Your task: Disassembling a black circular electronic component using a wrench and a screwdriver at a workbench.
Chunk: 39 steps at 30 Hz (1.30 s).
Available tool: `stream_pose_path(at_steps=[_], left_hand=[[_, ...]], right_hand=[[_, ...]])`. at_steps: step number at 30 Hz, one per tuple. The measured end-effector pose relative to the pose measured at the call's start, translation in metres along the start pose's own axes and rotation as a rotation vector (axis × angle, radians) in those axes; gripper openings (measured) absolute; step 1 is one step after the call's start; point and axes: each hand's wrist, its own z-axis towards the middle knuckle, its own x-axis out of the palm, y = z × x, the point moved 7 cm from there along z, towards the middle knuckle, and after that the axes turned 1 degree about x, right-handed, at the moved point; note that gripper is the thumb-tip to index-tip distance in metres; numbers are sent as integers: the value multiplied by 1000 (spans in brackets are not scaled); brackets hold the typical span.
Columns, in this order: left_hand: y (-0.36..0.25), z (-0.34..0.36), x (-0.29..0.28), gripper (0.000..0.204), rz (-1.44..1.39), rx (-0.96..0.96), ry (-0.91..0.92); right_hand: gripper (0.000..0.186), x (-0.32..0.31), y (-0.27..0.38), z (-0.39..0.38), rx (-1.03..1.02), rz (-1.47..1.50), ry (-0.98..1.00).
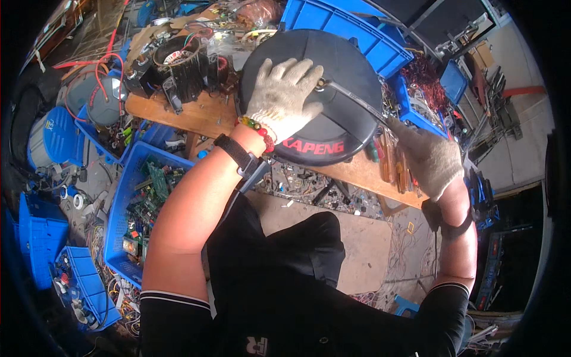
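Watching remotely, I judge the black round cover [339,56] on the wooden bench [178,116] stiff, smooth and fairly heavy, best held by its rim; my left hand [282,95] rests there, fingers apart, my right hand [427,156] clamped around the wrench [357,102].

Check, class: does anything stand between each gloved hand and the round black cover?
For the right hand, yes: the wrench it holds spans to the fitting near the cover's middle. For the left hand, nothing visible; it lies spread on the cover.
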Motion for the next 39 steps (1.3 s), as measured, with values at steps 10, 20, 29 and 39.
stream_pose_path(at_steps=[10, 20, 29, 39], left_hand=[[2, 0, 2, 69, 9, 23, -6], [3, 1, 2, 74, 36, 30, 16], [-1, 4, -4, 89, -2, 23, 38], [6, 12, 3, 83, 33, 10, 113]], right_hand=[[48, 71, -12, -16, 40, 193, -92], [68, 52, 53, -28, 155, -102, 72], [76, 81, 57, -33, 60, -109, 3], [62, 34, 77, -19, 77, -99, 39]])
